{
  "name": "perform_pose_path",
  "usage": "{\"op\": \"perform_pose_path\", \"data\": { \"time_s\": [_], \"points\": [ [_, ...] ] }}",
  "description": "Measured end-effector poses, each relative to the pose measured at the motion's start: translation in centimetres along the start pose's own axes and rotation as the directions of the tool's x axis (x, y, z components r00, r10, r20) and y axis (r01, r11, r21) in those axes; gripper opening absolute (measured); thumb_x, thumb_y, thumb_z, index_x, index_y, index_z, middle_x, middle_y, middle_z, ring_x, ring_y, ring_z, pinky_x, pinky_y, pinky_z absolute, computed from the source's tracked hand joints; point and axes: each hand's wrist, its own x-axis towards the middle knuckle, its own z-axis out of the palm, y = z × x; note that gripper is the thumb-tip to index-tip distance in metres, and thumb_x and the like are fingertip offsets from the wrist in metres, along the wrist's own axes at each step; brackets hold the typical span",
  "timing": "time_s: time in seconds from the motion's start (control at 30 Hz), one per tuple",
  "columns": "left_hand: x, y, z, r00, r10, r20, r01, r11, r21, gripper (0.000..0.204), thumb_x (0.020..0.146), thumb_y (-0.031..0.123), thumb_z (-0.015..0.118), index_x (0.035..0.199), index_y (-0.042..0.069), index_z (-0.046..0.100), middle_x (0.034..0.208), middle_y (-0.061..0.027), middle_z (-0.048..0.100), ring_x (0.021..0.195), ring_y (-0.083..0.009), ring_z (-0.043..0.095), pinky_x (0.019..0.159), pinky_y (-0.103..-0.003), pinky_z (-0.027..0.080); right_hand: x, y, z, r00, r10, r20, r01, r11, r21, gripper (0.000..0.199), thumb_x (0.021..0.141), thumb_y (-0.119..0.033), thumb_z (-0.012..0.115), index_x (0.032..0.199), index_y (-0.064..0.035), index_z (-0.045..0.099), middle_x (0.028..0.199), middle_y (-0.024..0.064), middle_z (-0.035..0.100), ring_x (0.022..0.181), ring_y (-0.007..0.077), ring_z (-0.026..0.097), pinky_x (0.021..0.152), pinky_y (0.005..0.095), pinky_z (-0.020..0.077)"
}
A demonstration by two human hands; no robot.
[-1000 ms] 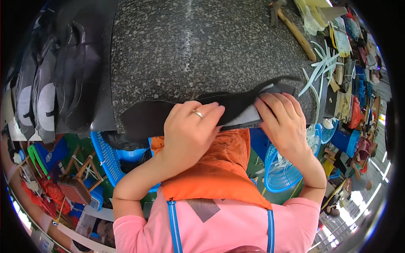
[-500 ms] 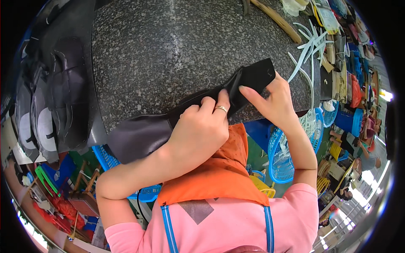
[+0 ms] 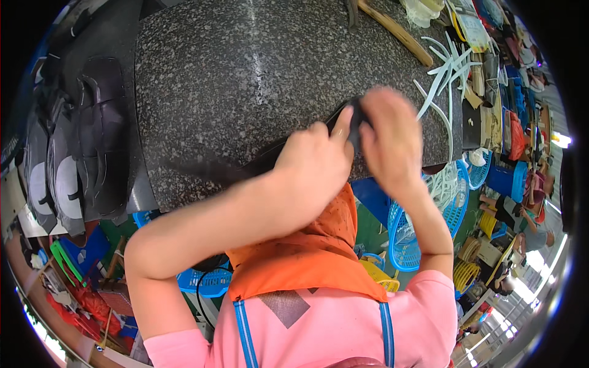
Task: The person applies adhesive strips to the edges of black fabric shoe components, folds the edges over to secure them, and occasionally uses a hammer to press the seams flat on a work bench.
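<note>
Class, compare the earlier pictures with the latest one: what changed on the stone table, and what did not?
Both hands, left hand and right hand, drew closer together, bunching the black flexible sheet between them. They keep hold of it. The speckled granite table and white plastic strips stayed put.

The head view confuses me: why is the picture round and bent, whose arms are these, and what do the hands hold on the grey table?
There is no machine here. A person wears a wide-lens camera on the head, looking down, so straight edges curve. The arms rising from the lower edge are that person's own. The left hand and right hand both grip a black sheet lying along the near edge of the stone table. White strips and a wooden stick lie at the far right. Dark cut pieces are stacked on the left.
</note>
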Motion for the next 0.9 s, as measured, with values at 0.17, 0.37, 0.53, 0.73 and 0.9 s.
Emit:
{"op": "perform_pose_path", "data": {
  "time_s": [0.17,0.37,0.53,0.73,0.9],
  "points": [
    [-4.8,1.5,0.9,0.931,-0.238,-0.278,0.19,0.963,-0.189,0.029,0.079,0.005,0.061,0.107,-0.001,0.063,0.119,-0.0196,0.066,0.086,-0.0303,0.068,0.072,-0.038,0.058,-0.5,-0.2,-1.6,0.959,-0.19,0.209,0.145,0.967,0.21,0.053,0.069,-0.027,0.081,0.112,-0.0014,0.065,0.123,0.0142,0.062,0.12,0.0318,0.058,0.107,0.0469,0.0434],
    [-7.3,-0.2,0.3,0.754,-0.621,-0.213,0.35,0.656,-0.669,0.012,0.083,0.006,0.07,0.093,0.001,0.072,0.095,-0.0129,0.071,0.08,-0.0301,0.07,0.071,-0.035,0.055,2.4,0.1,-1.5,0.943,-0.25,0.219,0.167,0.926,0.34,0.049,0.066,-0.033,0.083,0.099,-0.0017,0.064,0.103,0.0134,0.063,0.096,0.033,0.062,0.08,0.0403,0.0531],
    [-7.3,-0.5,0.5,0.776,-0.613,-0.146,0.326,0.589,-0.74,0.012,0.083,0.004,0.067,0.092,-0.003,0.072,0.097,-0.0131,0.068,0.088,-0.0275,0.067,0.078,-0.033,0.051,3.1,-3.8,0.6,0.876,-0.441,0.194,0.255,0.766,0.59,0.024,0.075,-0.02,0.075,0.088,-0.0024,0.065,0.09,0.0092,0.059,0.085,0.0284,0.06,0.073,0.04,0.051],
    [-7.6,-0.8,1.0,0.806,-0.572,-0.15,0.284,0.596,-0.751,0.011,0.083,0.005,0.067,0.089,-0.003,0.071,0.098,-0.0123,0.065,0.087,-0.0285,0.064,0.077,-0.034,0.05,3.8,-3.2,0.8,0.801,-0.529,0.28,0.174,0.654,0.736,0.013,0.077,-0.008,0.073,0.088,-0.0023,0.07,0.098,0.0076,0.062,0.095,0.0288,0.057,0.081,0.0374,0.0498],
    [-7.3,-0.5,1.1,0.854,-0.485,-0.189,0.282,0.736,-0.615,0.013,0.081,0.009,0.07,0.089,-0.001,0.071,0.101,-0.012,0.063,0.091,-0.0287,0.062,0.079,-0.038,0.05,2.1,-2.9,0.8,0.836,-0.504,0.215,0.213,0.661,0.72,0.021,0.074,-0.008,0.076,0.094,-0.0039,0.07,0.1,0.007,0.061,0.097,0.0289,0.056,0.083,0.0374,0.05]
  ]
}}
